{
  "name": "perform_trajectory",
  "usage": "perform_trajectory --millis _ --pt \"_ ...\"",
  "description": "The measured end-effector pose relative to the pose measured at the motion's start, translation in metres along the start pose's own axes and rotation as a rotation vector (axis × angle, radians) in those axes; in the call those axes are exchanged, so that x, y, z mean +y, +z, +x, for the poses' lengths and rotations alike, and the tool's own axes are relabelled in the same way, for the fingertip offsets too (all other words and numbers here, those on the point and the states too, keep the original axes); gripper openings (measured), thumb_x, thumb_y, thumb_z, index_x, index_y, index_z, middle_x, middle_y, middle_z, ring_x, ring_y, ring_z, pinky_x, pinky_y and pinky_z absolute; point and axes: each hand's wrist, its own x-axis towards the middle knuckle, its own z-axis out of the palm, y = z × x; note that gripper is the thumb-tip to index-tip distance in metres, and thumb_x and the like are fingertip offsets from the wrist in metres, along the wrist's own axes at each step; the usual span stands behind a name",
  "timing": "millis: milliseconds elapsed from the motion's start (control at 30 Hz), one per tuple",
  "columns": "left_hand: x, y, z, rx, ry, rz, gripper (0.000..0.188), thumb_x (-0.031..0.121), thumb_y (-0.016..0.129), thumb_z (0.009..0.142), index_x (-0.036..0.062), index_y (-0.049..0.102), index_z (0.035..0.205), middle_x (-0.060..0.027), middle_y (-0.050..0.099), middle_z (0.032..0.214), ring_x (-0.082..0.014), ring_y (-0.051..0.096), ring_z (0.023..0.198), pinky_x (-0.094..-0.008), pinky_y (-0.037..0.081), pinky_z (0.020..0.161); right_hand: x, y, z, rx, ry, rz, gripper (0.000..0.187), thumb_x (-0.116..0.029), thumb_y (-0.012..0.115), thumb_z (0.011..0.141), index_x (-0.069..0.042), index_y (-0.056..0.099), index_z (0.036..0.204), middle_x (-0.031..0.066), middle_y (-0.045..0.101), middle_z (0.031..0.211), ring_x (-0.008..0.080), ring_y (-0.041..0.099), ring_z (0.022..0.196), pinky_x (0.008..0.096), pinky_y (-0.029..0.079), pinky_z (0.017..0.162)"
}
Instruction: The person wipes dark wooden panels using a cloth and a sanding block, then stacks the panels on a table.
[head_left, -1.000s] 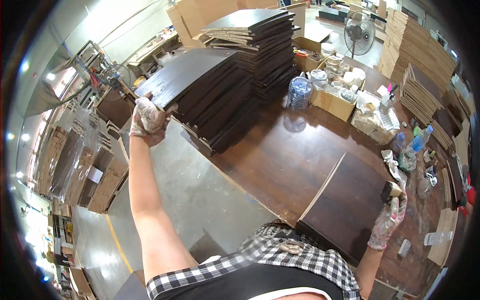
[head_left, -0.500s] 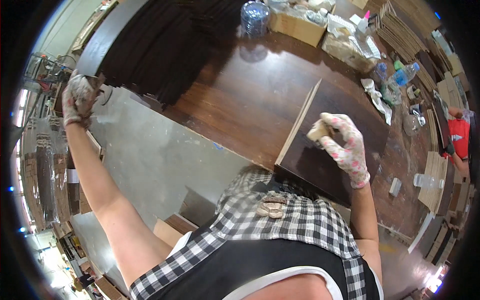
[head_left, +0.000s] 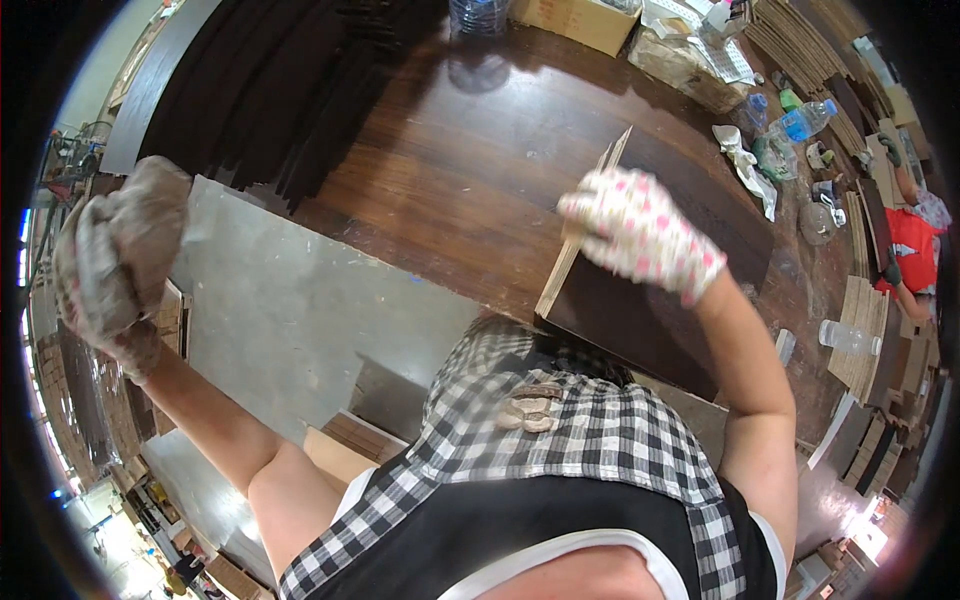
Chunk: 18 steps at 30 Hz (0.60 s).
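Note:
My left hand (head_left: 95,285), in a soiled patterned glove, is raised at the far left. It is closed on a crumpled grey-brown rag (head_left: 155,220), blurred by motion, near the end of the dark boards. My right hand (head_left: 640,230), in a white glove with pink dots, is closed above the pale left edge of the dark panels (head_left: 640,320) stacked before me. A small tan block is in its fingers, now almost wholly hidden by the glove. Whether it touches the panel edge I cannot tell.
Many dark boards (head_left: 260,90) lie side by side on the brown worktable (head_left: 440,190), at the far left. A cardboard box (head_left: 580,25), a white cloth (head_left: 745,170) and plastic bottles (head_left: 805,122) stand toward the right. A person in red (head_left: 910,245) is at the far right.
My left hand with the rag has come away from the board end, nearer and lower left. My right hand has moved left and turned over, from above the panel face to its pale edge.

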Motion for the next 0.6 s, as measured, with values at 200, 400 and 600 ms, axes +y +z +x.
perform_trajectory --millis 200,400,600 --pt "0.061 0.079 0.045 -0.194 -0.561 -0.035 0.037 0.02 0.059 0.101 0.0099 0.062 0.137 -0.0104 0.053 0.149 -0.0197 0.055 0.131 -0.0332 0.045 0.106 0.128 -0.032 0.015 0.078 0.374 -0.179 0.03 -0.03 0.074 0.085 -0.008 0.069 0.104 0.0138 0.066 0.097 0.0349 0.064 0.097 0.0434 0.053 0.086" --pt "0.05 0.087 0.07 -0.434 -0.637 0.257 0.045 0.028 0.06 0.099 0.0153 0.056 0.142 -0.0125 0.043 0.156 -0.0267 0.05 0.137 -0.0396 0.048 0.103 0.15 -0.041 -0.013 0.068 0.349 0.169 0.036 -0.02 0.073 0.086 -0.003 0.068 0.118 0.0139 0.07 0.111 0.0274 0.068 0.104 0.0394 0.053 0.091" --pt "0.051 0.085 0.07 -0.579 0.003 0.792 0.037 0.019 0.058 0.098 0.009 0.06 0.134 -0.0126 0.048 0.152 -0.0323 0.045 0.14 -0.0383 0.045 0.109 0.161 -0.08 -0.128 0.037 0.61 0.351 0.038 -0.02 0.072 0.084 -0.005 0.069 0.118 0.0133 0.07 0.108 0.0239 0.066 0.104 0.0367 0.052 0.093"
